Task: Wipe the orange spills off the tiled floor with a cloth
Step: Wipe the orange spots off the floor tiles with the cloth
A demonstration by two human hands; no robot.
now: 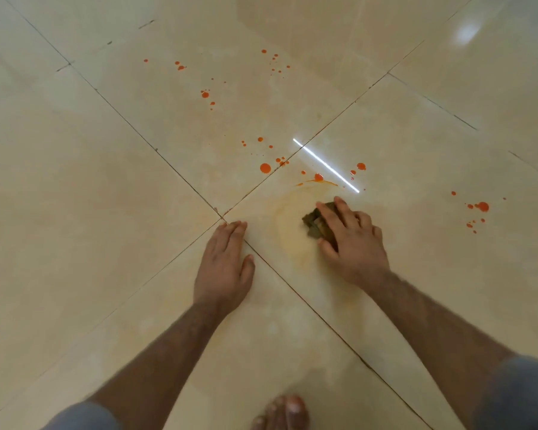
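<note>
Bare foot (281, 412) nearest, left hand (224, 265) flat with fingers straight on the glossy beige tiled floor (75, 212), right hand (351, 240) clutching a crumpled olive-brown cloth (316, 223) over a pale orange smear (288, 234), bright orange spills (265, 168) beyond the cloth.

Setting: indoor room, most likely a home; the exact room cannot be told.
Floor: large glossy cream tiles (106, 212) laid edge to edge, with thin dark grout lines (180, 178) meeting in a cross.
Lighting: a tube light's reflection (326, 165) shows as a bright white streak on the polished surface; a softer glare patch (469, 32) lies at upper right, so the lighting is overhead.
Occupant: a bare foot (281, 412) rests on the tiles at the lower edge, consistent with domestic use.
Condition: orange spills (265, 168) are scattered across several tiles.
</note>
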